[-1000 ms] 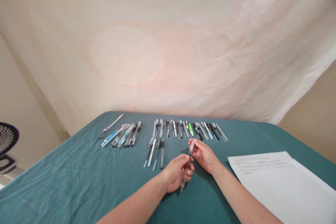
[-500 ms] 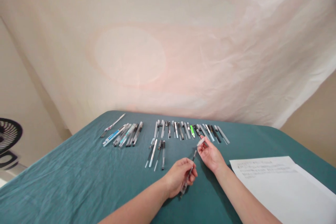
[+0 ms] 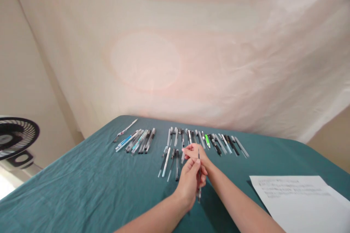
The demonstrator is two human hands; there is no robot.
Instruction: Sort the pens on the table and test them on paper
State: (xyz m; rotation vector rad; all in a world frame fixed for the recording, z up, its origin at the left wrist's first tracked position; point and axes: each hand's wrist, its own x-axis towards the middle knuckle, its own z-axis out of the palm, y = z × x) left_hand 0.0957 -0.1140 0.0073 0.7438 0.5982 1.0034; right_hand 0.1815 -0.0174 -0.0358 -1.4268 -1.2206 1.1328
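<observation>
My left hand (image 3: pixel 188 180) is closed around a slim clear pen (image 3: pixel 199 193), held upright with its dark tip pointing up and away. Just beyond it, my right hand (image 3: pixel 197 151) reaches across to the left. Its fingertips pinch a translucent pen cap (image 3: pixel 182 158), right beside a short row with a white pen (image 3: pixel 166 162) and a clear dark pen (image 3: pixel 177 165). My left hand overlaps part of my right wrist from this angle.
Behind my hands runs a long row of pens and caps, including a bright green one (image 3: pixel 207 141). A bunch of pens (image 3: pixel 140 141) lies to the left, a lone pen (image 3: pixel 125 130) beyond it. Printed paper (image 3: pixel 295 200) lies at right; a fan (image 3: pixel 16 136) stands left.
My right hand has moved left with the cap, from in front of the long row to beside the short row. My left hand has turned the pen more upright. The view has shifted slightly.
</observation>
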